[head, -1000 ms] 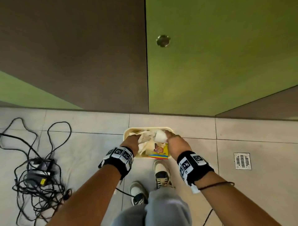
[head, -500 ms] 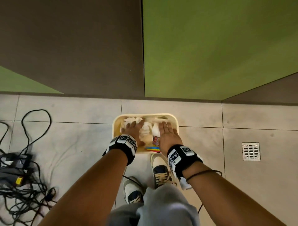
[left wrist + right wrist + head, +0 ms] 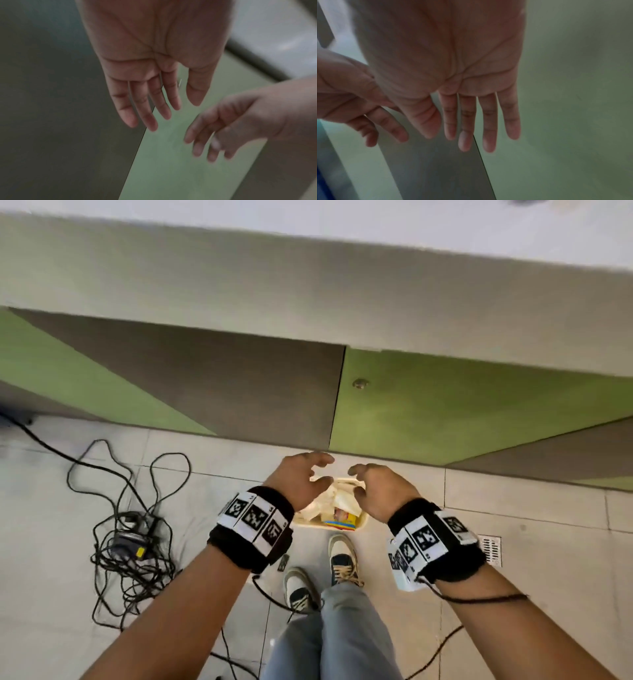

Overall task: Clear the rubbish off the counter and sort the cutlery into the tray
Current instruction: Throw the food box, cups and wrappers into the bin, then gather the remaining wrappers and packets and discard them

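The right hand [image 3: 447, 65] hangs empty, fingers [image 3: 488, 121] straight, before green and grey cabinet doors [image 3: 565, 108], left hand [image 3: 351, 94] just beside.

No words, brand names or numbers can be read anywhere. The black wristbands [image 3: 251, 529] carry white tiles printed with black square code patterns (machine markers, not letters). The colourful packet [image 3: 340, 517] in the bin [image 3: 308, 523] shows printing too blurred to make out.
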### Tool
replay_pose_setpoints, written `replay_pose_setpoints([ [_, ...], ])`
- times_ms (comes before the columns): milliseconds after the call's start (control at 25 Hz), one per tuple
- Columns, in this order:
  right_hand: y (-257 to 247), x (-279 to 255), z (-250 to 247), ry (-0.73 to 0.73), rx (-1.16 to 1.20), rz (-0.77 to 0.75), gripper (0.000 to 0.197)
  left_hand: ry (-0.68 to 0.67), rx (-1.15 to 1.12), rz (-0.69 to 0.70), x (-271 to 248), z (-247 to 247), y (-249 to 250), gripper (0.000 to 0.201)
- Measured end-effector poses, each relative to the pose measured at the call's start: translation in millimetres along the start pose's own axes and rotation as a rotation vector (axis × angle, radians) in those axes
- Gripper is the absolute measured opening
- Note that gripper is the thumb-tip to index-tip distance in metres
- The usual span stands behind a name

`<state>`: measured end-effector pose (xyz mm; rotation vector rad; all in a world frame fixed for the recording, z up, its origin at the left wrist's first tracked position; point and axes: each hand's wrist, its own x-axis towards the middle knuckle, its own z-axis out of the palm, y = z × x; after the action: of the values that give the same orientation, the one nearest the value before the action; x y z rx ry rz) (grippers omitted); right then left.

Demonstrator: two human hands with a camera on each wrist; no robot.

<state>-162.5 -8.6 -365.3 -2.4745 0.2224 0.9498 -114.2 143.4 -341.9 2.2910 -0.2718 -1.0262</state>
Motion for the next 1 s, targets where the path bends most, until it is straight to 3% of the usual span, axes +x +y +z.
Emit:
replay_pose_setpoints([
  [160,-69.7,-68.6,-115.5,0.136,-0.028,-0.179,0.034,0.149,-0.023,0.178,-74.9,-98.7,100.4,0.033],
  [320,-131.2,-108.8,-214.7,0.323,0.058,-0.358,0.033,0.373,-0.103,0.228,-124.9,-187.6,160.9,0.024],
  [480,-179.7,-125.4,-277.1,0.482,0.084,-0.457,0.029,0.638,-0.16,0.205,-149.0,-256.9,171.6,0.025],
  [640,-221.3,-112.6,-301.6,0.489,0.104,-0.465,0.03,0.827,0.012,0.066,-144.9,-318.3,140.0,0.036],
  [840,-289.8,-59.5,-314.2,0.507,0.007,-0.445,0.035,0.817,0.126,-0.094,-113.9,-389.5,92.3,0.047],
  [1000,-335.9,-12.4,-311.2,0.413,-0.107,-0.355,0.061,0.576,0.233,-0.238,-82.7,-417.6,66.1,0.072],
])
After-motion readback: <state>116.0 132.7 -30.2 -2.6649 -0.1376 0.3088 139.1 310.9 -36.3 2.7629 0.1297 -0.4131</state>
